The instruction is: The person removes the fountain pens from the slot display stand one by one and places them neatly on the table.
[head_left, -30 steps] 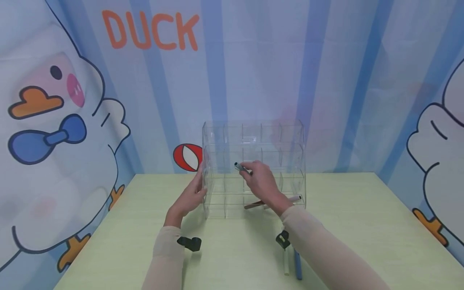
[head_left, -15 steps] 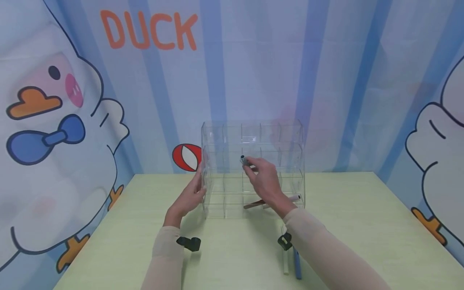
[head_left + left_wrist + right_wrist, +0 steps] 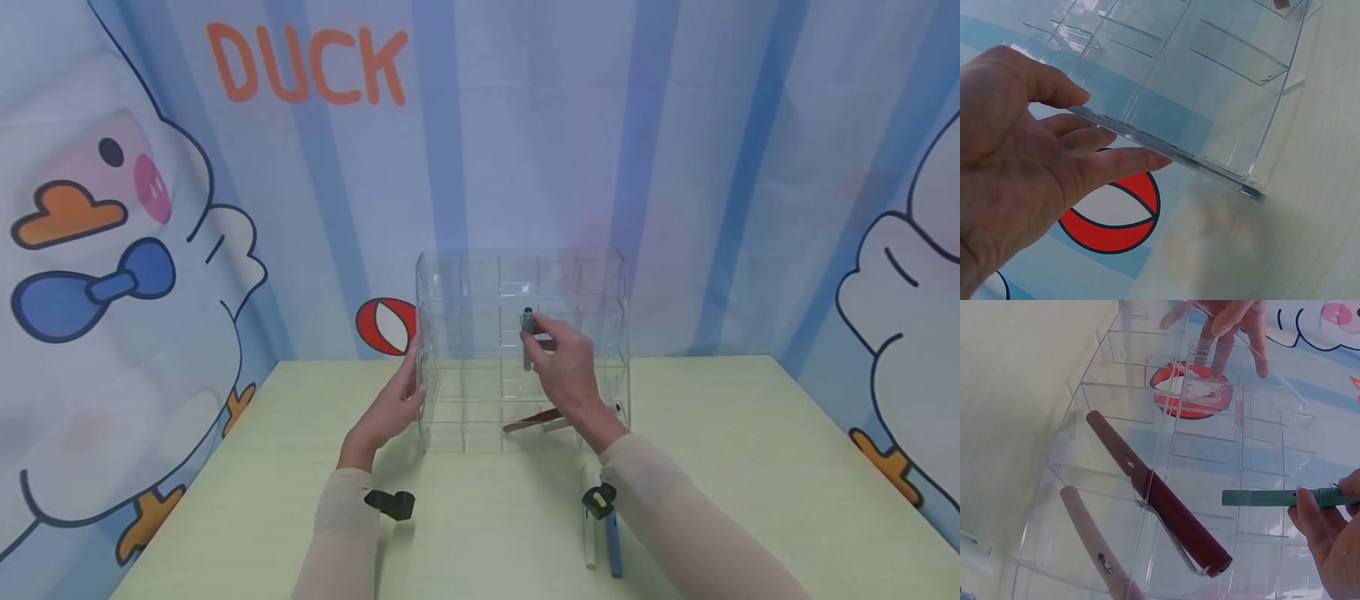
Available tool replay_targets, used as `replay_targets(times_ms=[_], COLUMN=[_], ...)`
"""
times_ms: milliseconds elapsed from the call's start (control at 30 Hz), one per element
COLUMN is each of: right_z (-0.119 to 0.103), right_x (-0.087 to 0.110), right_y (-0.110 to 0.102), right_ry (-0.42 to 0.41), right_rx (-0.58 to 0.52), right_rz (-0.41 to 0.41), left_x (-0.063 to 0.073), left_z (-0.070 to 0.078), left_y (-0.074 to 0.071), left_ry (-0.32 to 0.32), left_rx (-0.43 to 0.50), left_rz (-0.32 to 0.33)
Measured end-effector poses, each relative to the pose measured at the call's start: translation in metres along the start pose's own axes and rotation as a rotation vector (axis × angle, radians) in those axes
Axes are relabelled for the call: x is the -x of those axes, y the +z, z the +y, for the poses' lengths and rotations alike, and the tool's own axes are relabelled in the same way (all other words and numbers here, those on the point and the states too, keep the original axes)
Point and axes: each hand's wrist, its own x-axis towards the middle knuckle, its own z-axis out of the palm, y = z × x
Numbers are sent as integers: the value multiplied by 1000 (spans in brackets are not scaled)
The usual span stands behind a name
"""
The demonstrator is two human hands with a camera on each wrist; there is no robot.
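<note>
A clear acrylic organizer [image 3: 480,367] with rows of compartments stands on the table. My left hand [image 3: 390,404] rests against its left side panel; in the left wrist view the fingers [image 3: 1147,164] touch that panel's edge from outside. My right hand [image 3: 570,362] pinches a green pen [image 3: 1266,498] between thumb and fingers, upright in front of the organizer's middle rows in the head view. A dark red pen [image 3: 1175,515] with a metal clip and a pale pink pen [image 3: 1094,534] lie slanted in lower compartments.
On the table [image 3: 697,467], a white pen [image 3: 590,533] and a blue pen [image 3: 614,546] lie below the right wrist. Behind the organizer hangs a striped cloth backdrop [image 3: 525,150] with printed ducks. Black cameras sit on both wrists.
My right hand has moved to the right and slightly up, turning the green pen from slanted to upright. The left hand has stayed against the organizer's side.
</note>
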Motion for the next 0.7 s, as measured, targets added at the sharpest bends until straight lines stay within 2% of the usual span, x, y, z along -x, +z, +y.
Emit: replay_targets(times_ms=[267, 600, 700], right_z=[1, -5, -19], right_x=[-2, -6, -4], right_y=[-12, -25, -33], right_ry=[-19, -5, 10], right_rx=[-58, -175, -175], right_rz=[94, 133, 146], left_x=[1, 1, 1], left_z=[0, 4, 3], left_y=[0, 1, 1], left_ry=[-11, -33, -21], left_rx=[-18, -4, -12], left_rz=[11, 5, 5])
